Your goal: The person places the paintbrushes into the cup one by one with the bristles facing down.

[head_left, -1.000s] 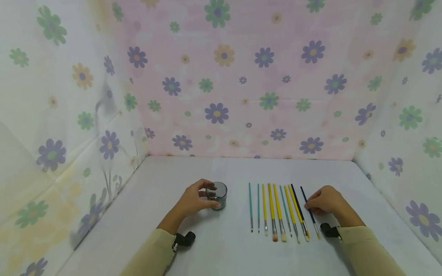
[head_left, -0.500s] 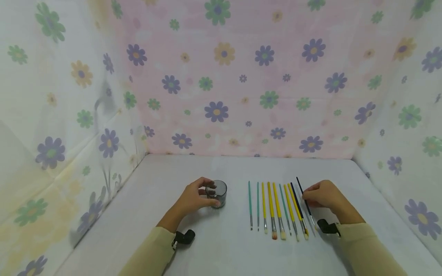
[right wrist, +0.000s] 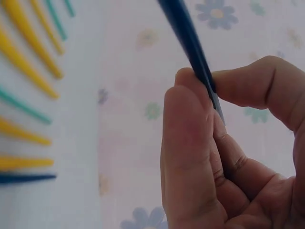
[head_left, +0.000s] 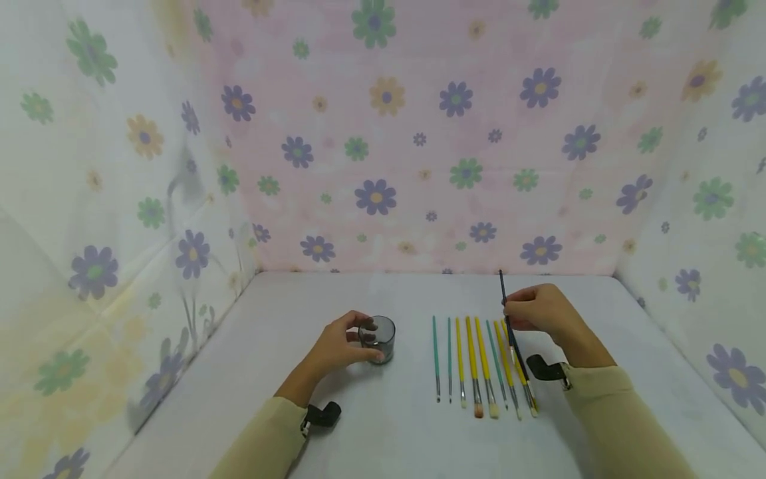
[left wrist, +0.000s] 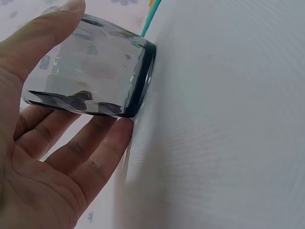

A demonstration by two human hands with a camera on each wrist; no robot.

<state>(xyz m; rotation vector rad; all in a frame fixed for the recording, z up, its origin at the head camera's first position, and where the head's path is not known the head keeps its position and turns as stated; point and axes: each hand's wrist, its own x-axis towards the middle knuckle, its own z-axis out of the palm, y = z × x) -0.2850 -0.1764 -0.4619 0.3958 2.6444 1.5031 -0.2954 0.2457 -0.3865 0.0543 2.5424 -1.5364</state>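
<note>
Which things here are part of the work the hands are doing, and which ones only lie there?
In use:
- dark blue brush, pinched by the right hand, lifted off the table
- small glass cup, held by the left hand

Only lying there:
- row of brushes, teal, yellow and one dark, on the white table

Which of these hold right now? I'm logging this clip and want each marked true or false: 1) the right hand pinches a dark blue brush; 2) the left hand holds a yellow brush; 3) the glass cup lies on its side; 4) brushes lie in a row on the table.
1) True: the right hand pinches the dark blue brush, lifted off the table.
2) False: the left hand grips the glass cup.
3) False: the cup stands upright on the table.
4) True: the row of brushes, teal, yellow and one dark, lies side by side right of the cup.
</note>
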